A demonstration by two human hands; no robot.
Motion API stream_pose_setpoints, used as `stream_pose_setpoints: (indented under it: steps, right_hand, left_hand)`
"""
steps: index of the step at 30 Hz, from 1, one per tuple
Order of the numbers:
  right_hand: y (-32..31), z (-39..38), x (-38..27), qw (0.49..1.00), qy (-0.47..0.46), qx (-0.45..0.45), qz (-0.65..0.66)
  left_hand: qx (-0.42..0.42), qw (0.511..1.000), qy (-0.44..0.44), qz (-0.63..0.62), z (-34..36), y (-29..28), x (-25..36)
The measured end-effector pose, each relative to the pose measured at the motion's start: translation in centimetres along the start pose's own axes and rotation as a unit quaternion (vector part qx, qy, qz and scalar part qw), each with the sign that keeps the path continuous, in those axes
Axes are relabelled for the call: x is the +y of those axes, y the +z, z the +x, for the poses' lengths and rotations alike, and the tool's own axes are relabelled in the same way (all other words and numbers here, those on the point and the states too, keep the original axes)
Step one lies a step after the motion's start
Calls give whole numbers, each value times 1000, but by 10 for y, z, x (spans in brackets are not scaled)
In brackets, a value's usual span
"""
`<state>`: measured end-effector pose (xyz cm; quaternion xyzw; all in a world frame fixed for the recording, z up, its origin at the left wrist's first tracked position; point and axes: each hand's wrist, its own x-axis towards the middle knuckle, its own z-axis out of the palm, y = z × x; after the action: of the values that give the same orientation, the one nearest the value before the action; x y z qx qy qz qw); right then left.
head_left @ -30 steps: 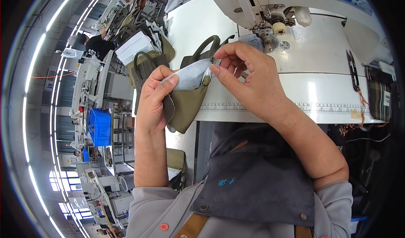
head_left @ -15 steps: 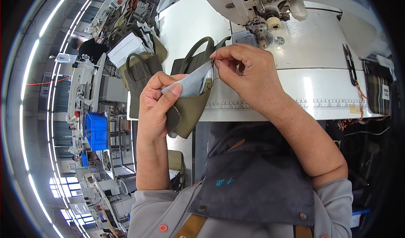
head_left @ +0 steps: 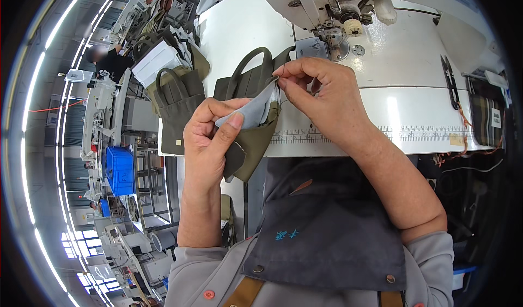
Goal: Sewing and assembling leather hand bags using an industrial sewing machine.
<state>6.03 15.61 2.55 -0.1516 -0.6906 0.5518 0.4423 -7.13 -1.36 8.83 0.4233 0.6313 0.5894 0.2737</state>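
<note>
**While the left hand pinches the cloth, the right hand's fingertips work at its pointed corner**

With the left hand (head_left: 210, 135) at nine o'clock from the view's centre, its thumb presses the pale grey-blue layer (head_left: 255, 112) of the olive cloth piece (head_left: 259, 143) against the curled fingers behind. The piece hangs around the centre, raised over the near edge of the white sewing table (head_left: 376, 108), its point aimed at twelve o'clock.

The right hand (head_left: 313, 92), at one o'clock, brings thumb and index almost together at that point; the other fingers curl loosely. Whether they grip the cloth's tip or a fine thread beside it, I cannot tell.

Judging by this, the step in hand is a close adjustment of the corner, with the industrial sewing machine (head_left: 280, 5) at twelve to one o'clock standing clear of the piece. The next move seems to call for a steady left pinch, so that the layers do not slip, and a small, precise right-hand pull. Behind, toward twelve o'clock, lies a dark olive handled panel (head_left: 231, 86); its link to the held piece is hidden.
</note>
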Motion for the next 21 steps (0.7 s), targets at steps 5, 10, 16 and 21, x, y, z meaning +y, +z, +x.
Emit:
stream_pose_setpoints:
  steps: [5, 10, 16, 21]
  right_hand:
    - [-1, -1, 1, 1000, 20, -4, -14]
    - [0, -3, 5, 999, 19, 6, -38]
    - [2, -11, 7, 999, 12, 32, -24]
    - [-3, -11, 2, 999, 28, 14, -42]
  left_hand:
    - [-10, 998, 28, 51, -4, 8, 1]
    - [-22, 957, 141, 251, -8, 20, 0]
    - [-25, 823, 308, 476, -21, 40, -5]
    - [-55, 832, 302, 462, -9, 30, 2]
